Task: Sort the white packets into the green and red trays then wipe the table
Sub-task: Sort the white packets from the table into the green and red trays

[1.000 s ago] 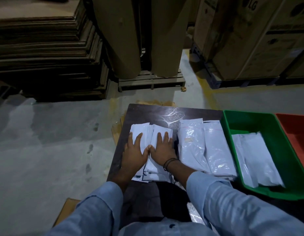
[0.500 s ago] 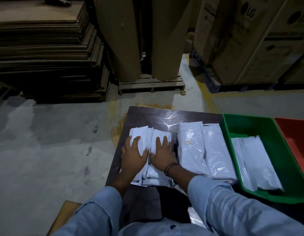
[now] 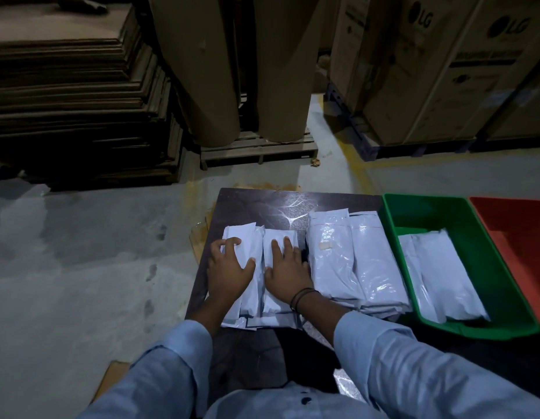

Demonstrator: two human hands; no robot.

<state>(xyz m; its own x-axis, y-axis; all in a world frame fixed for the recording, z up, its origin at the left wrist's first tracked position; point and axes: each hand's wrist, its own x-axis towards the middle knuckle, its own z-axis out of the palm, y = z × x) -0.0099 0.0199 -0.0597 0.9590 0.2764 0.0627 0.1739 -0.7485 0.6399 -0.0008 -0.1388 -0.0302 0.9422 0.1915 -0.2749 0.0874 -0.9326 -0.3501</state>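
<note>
The white packets [image 3: 332,261] under my fingers [image 3: 276,248] are glossy, wrinkled plastic, the desk [image 3: 253,207] is dark shiny wood, the green tray [image 3: 392,234] and red tray [image 3: 522,237] look smooth plastic, my sleeves [image 3: 413,361] matt cloth.

Stacked cardboard sheets [image 3: 66,101] sit left of two brown rolls [image 3: 202,71] on a pallet [image 3: 256,149], LG cartons [image 3: 428,71] at right.
</note>
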